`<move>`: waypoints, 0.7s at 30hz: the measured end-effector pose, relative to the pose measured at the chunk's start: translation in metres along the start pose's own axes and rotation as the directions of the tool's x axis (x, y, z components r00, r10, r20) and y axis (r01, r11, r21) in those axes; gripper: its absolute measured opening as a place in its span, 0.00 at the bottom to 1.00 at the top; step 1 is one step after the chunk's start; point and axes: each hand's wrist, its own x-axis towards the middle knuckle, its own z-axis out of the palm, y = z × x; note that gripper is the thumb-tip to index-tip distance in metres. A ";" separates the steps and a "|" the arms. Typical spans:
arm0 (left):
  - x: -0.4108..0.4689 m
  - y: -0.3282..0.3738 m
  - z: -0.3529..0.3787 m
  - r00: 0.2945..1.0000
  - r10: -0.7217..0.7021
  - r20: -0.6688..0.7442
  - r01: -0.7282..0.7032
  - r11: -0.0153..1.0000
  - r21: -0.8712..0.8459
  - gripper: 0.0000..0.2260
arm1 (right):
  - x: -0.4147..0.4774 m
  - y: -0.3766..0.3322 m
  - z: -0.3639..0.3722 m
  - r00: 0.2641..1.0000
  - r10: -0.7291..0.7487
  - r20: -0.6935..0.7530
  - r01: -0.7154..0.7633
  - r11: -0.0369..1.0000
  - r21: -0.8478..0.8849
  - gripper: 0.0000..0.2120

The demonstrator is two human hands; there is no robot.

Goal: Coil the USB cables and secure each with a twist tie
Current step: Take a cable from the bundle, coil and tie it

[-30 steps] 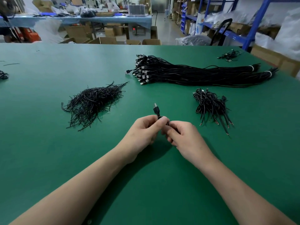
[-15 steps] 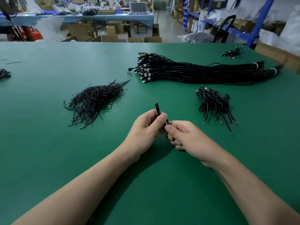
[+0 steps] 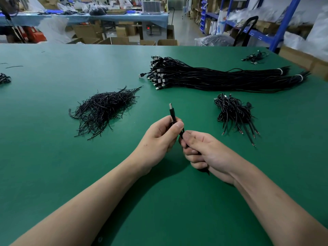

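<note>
Head view: 1 USB cable [image 3: 172, 113] is gripped by both hands, left hand [image 3: 159, 137] & right hand [image 3: 204, 150], above desk [image 3: 53, 174] centre; twist ties [image 3: 104, 109] piled towards left edge.

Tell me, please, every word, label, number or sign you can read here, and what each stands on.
No text here can be read.
Red lit display under the far table: too small and blurred.
White labels on the blue shelf rail: too small.
Blue print on the white bag: blurred.
USB cable: no marking visible.
</note>
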 end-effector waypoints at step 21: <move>0.006 -0.008 -0.006 0.965 -0.134 -0.226 0.132 0.991 -0.027 0.05 | 0.009 0.010 0.002 0.912 -0.364 -0.188 0.217 0.819 -0.532 0.15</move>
